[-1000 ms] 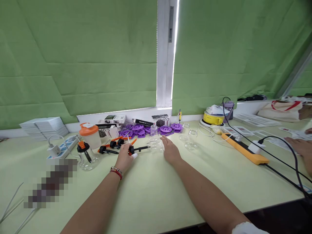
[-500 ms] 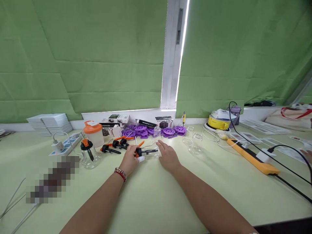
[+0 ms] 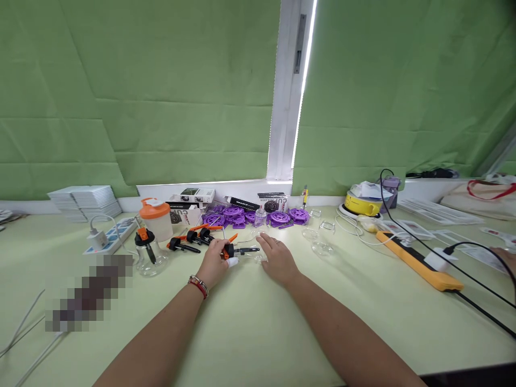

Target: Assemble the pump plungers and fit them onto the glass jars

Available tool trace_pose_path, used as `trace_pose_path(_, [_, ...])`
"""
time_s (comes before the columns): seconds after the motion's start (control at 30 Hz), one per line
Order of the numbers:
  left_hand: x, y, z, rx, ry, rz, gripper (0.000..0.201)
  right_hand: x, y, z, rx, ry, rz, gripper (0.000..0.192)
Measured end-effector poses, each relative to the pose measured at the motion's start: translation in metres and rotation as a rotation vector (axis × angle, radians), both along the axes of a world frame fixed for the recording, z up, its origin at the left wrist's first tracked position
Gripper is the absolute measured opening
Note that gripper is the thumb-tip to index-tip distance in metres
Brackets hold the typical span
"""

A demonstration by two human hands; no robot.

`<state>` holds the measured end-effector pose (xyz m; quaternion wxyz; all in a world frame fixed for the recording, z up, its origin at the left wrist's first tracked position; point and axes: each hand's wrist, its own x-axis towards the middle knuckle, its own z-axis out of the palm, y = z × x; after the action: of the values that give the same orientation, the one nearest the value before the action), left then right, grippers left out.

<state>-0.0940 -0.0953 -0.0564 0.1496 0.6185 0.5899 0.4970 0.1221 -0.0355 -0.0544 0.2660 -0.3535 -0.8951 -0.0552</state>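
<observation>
1. Here, my left hand (image 3: pixel 213 264) lay on the pale green table (image 3: pixel 250 322), its fingers curled around the black and orange pump spray head (image 3: pixel 229 251), which it held just above the tabletop with the thin black stem pointing right.
2. My right hand (image 3: pixel 277 259) rested palm down just right of that, fingers spread narrowly and laid over a small clear glass bottle (image 3: pixel 258 255) lying on its side; I could not tell whether they gripped it or only pressed on it.
3. The tip of the spray head's stem sat at the mouth end of the bottle, between my two hands; whether it had entered the neck I could not tell.
4. A red and silver bracelet (image 3: pixel 197 285) sat on my left wrist.
5. Behind my left hand lay several loose black and orange spray heads (image 3: pixel 189 243), close together.
6. Further left stood a round clear glass bottle with a black and orange spray top (image 3: pixel 147 255), and just behind it a frosted cup with an orange lid (image 3: pixel 156 217).
7. A white power strip (image 3: pixel 108 239) lay near the left edge, with a stack of white booklets (image 3: pixel 84 201) behind it.
8. A heap of purple plastic round parts (image 3: pixel 250 216) lay along the back, by some small printed boxes (image 3: pixel 191 196).
9. Right of my right hand stood two empty clear glass bottles (image 3: pixel 320 239), well apart from it.
10. At the far right lay a long orange power strip (image 3: pixel 415 260) with black cables, and another person's hand (image 3: pixel 503 255) showed at the edge.
</observation>
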Motion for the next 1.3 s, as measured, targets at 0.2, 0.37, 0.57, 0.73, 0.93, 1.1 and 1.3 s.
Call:
trace_pose_path(0.2, [0.005, -0.002, 0.011, -0.016, -0.227, -0.024, 0.032, 0.002, -0.002, 0.002, -0.018, 0.037, 0.008, 0.068])
trace_pose_path(0.37, [0.005, 0.001, 0.012, -0.049, -0.392, 0.03, 0.036, 0.0, -0.005, 0.003, 0.027, 0.062, 0.043, 0.066])
trace_pose_path(0.57, [0.01, -0.003, 0.011, -0.174, -0.553, 0.042, 0.038, -0.003, -0.008, 0.002, 0.108, 0.075, 0.12, 0.064])
trace_pose_path(0.73, [0.012, -0.007, 0.012, -0.27, -0.633, 0.035, 0.046, -0.002, -0.012, 0.005, 0.151, 0.128, 0.167, 0.062])
trace_pose_path(0.93, [0.005, -0.005, 0.016, -0.33, -0.733, 0.054, 0.051, -0.002, -0.02, 0.012, 0.203, 0.221, 0.299, 0.054])
trace_pose_path(1.1, [0.002, -0.007, 0.023, -0.404, -0.798, 0.039, 0.051, -0.005, -0.027, 0.018, 0.197, 0.171, 0.385, 0.045])
trace_pose_path(1.3, [0.004, -0.007, 0.024, -0.425, -0.793, 0.037, 0.052, -0.002, -0.023, 0.021, 0.181, 0.14, 0.438, 0.042])
